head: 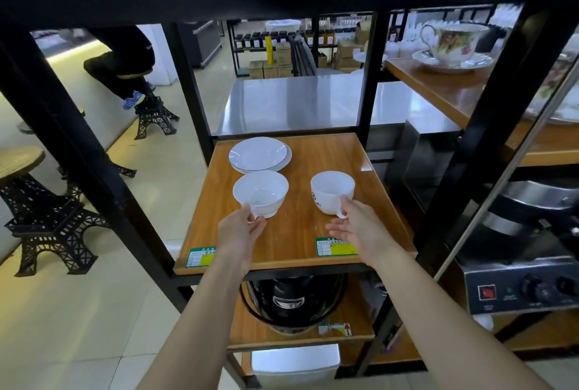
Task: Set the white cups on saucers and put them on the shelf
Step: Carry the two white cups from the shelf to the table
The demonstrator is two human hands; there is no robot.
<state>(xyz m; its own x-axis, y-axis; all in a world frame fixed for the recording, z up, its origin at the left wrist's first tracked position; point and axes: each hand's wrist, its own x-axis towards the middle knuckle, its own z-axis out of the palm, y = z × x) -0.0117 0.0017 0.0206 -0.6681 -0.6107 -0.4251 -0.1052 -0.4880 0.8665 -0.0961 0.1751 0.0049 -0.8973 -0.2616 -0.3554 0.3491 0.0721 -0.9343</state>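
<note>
Two white cups stand on a wooden shelf (297, 233). The left cup (260, 190) is wide and bowl-shaped; the fingers of my left hand (239, 228) pinch its handle at the near side. The right cup (332, 190) has dark marks on its side; my right hand (355, 226) touches its handle with a fingertip, the other fingers spread. Behind the left cup lie stacked white saucers (259, 154) with a thin dark rim line. Neither cup sits on a saucer.
Black metal uprights (188, 82) frame the shelf. A flowered cup on a saucer (452, 48) stands on the higher right shelf. A black cooker (293, 298) sits below, a steel appliance with knobs (520, 283) at right. Tower-shaped stools (53, 217) and a seated person (125, 60) are left.
</note>
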